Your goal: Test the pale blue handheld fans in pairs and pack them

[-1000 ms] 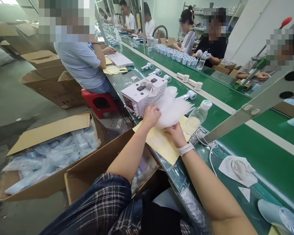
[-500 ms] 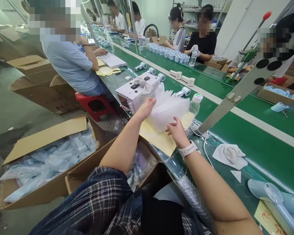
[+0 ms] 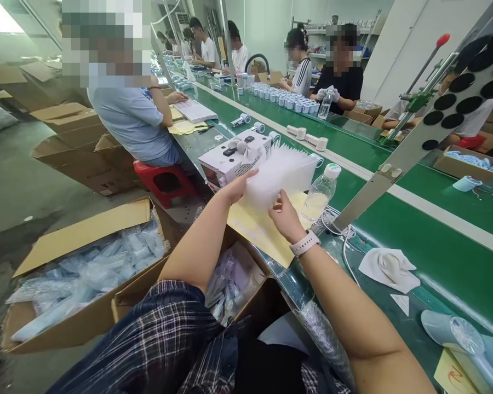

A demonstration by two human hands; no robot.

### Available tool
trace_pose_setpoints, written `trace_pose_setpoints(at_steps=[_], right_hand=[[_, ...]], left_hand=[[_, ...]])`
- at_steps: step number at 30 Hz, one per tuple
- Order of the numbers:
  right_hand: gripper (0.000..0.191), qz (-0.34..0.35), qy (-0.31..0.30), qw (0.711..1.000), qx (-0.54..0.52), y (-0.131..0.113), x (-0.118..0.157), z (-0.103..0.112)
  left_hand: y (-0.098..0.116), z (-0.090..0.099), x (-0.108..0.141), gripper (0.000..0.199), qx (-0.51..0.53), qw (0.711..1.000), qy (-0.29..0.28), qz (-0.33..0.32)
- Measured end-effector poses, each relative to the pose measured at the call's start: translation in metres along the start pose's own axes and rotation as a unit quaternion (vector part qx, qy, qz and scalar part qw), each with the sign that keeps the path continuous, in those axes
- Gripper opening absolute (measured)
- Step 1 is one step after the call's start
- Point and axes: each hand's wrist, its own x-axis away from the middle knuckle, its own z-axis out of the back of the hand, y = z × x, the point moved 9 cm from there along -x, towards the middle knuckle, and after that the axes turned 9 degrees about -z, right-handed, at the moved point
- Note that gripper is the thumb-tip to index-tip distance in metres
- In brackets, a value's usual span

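A fanned stack of thin, whitish see-through plastic bags point(image 3: 281, 175) stands tilted over the table edge. My left hand point(image 3: 239, 187) grips its left side, the thumb lying along the top and the other fingers hidden behind the stack. At the lower right edge, my right hand point(image 3: 286, 218) has its fingers bent and pinched against the bags. Under both hands lies a yellow sheet point(image 3: 263, 232) with faint writing. Just right of the stack stands a clear plastic bottle point(image 3: 320, 191) with a white cap.
A white boxy device point(image 3: 234, 156) sits behind my left hand. The green conveyor point(image 3: 394, 230) runs alongside, with pale blue parts on it. Below left, a cardboard box point(image 3: 82, 273) holds bagged parts. A slanted metal post point(image 3: 370, 191) rises at right, near a white cloth point(image 3: 388, 268).
My right hand has moved in from slightly apart and its fingers have closed on the lower edge of the bags. The stack is more upright now, and the whole view has shifted slightly.
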Motion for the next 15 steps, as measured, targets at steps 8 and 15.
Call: trace_pose_setpoints(at_steps=[8, 15], right_hand=[[0.078, -0.074, -0.012, 0.992, 0.103, 0.024, 0.038, 0.023], [0.071, -0.088, -0.039, 0.988, 0.124, 0.054, 0.148, 0.066]], left_hand=[[0.002, 0.022, 0.01, 0.072, -0.144, 0.987, 0.077, -0.006], [0.07, 0.007, 0.104, 0.045, -0.426, 0.817, 0.243, -0.303]])
